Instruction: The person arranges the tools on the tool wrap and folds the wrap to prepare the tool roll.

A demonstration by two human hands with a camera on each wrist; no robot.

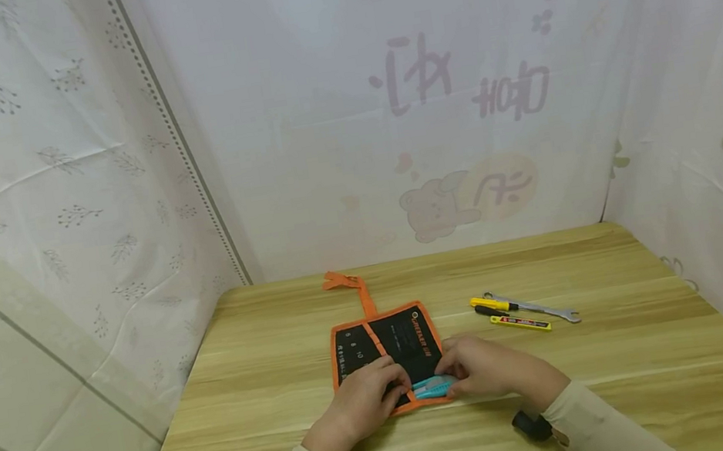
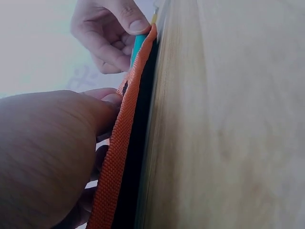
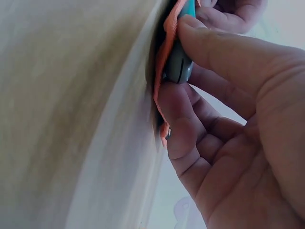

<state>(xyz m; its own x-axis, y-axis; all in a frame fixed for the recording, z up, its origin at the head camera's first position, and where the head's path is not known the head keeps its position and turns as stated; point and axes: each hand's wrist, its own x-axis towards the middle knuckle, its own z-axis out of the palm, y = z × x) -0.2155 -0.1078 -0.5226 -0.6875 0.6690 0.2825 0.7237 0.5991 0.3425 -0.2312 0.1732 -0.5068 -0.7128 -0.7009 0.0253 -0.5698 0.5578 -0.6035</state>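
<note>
A black tool roll (image 1: 407,343) with orange edging lies opened out on the table. Across its near right corner lies a teal and grey utility knife (image 1: 433,386), one end at the orange pocket band. My right hand (image 1: 484,367) pinches the knife's outer end between thumb and fingers; its grey tail (image 3: 178,67) shows in the right wrist view. With curled fingers my left hand (image 1: 369,396) grips the pocket's orange band near the knife's other end. In the left wrist view the orange edging (image 2: 121,129) runs past my left fingers, and the lower fingers are partly hidden behind it.
To the right on the wooden table (image 1: 637,379) lie a wrench (image 1: 545,309), a yellow and black screwdriver-like tool (image 1: 492,304) and a flat yellow labelled strip (image 1: 520,322). An orange strap (image 1: 366,296) extends from the roll's far edge. Patterned cloth walls stand behind and at both sides.
</note>
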